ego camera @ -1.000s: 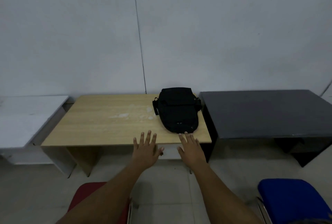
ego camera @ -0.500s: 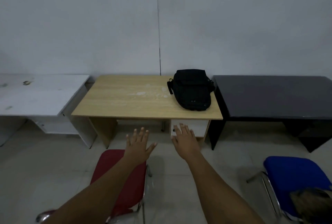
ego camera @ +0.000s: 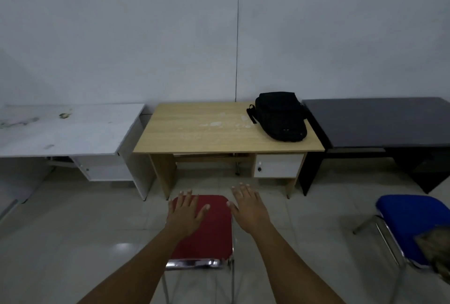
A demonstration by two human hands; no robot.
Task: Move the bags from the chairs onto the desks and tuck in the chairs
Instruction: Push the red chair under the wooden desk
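Note:
A black bag [ego camera: 280, 116] lies on the right end of the wooden desk [ego camera: 194, 138]. In front of that desk stands a red chair [ego camera: 209, 233] with a chrome frame, pulled out onto the floor and bare of any bag. My left hand [ego camera: 186, 213] hovers over the red seat, fingers spread, holding nothing. My right hand [ego camera: 248, 207] is just past the seat's right edge, also spread and holding nothing. At the far right a blue chair [ego camera: 411, 220] carries a brownish bag [ego camera: 435, 252], only partly in view.
A stained white desk [ego camera: 65, 130] stands left of the wooden one and a black desk [ego camera: 379, 123] stands right of it, all against a pale wall. The wooden desk has a white drawer [ego camera: 277, 166] under its right side. The floor is glossy tile.
The view has drawn back from the desks and tilted down. Both hands have come away from the black bag at the desk edge and now hover over the red chair.

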